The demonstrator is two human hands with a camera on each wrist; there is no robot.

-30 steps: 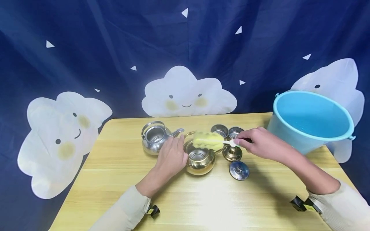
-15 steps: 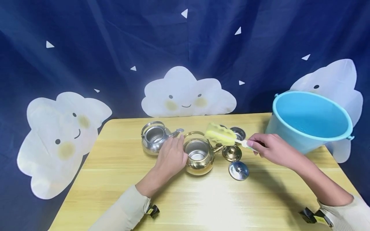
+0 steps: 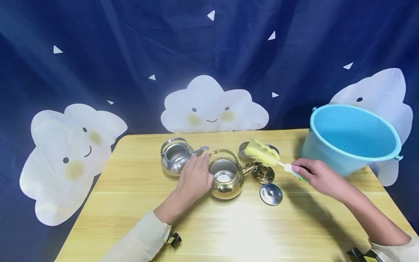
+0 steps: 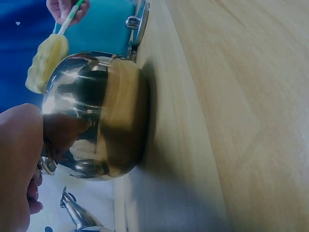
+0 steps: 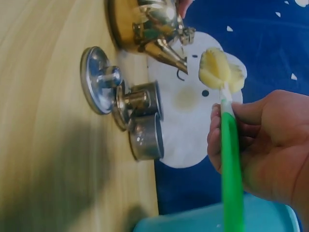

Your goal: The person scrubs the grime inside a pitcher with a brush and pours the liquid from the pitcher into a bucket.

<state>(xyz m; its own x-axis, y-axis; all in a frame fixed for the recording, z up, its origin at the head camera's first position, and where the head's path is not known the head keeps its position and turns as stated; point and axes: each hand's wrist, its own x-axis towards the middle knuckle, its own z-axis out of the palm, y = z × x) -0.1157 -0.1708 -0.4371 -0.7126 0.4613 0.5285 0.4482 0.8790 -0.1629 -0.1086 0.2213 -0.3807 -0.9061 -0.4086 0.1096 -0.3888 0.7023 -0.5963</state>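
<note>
The gold teapot (image 3: pixel 227 189) stands lidless on the table, its handle raised and its spout to the right. My left hand (image 3: pixel 195 176) holds it at the left side, by the handle's base; in the left wrist view the fingertips (image 4: pixel 34 193) show curled beyond the handle's lug. My right hand (image 3: pixel 322 177) grips a bottle brush by its green and white handle (image 5: pixel 231 159). The brush's yellow sponge head (image 3: pixel 262 152) is held up to the right of the teapot, overlapping the strainer cups in the head view. A silver teapot (image 3: pixel 173 165), also lidless, stands at the left.
A gold lid (image 3: pixel 263 175) and a silver lid (image 3: pixel 271 194) lie right of the gold teapot. Two metal strainer cups (image 5: pixel 146 137) stand behind them. A large light blue bucket (image 3: pixel 322 153) with water inside stands at the right, before a blue cloud-print curtain (image 3: pixel 183 43).
My right hand has moved right and toward me, carrying the brush from over the gold teapot's opening to beside it. My left hand has stayed at the teapot.
</note>
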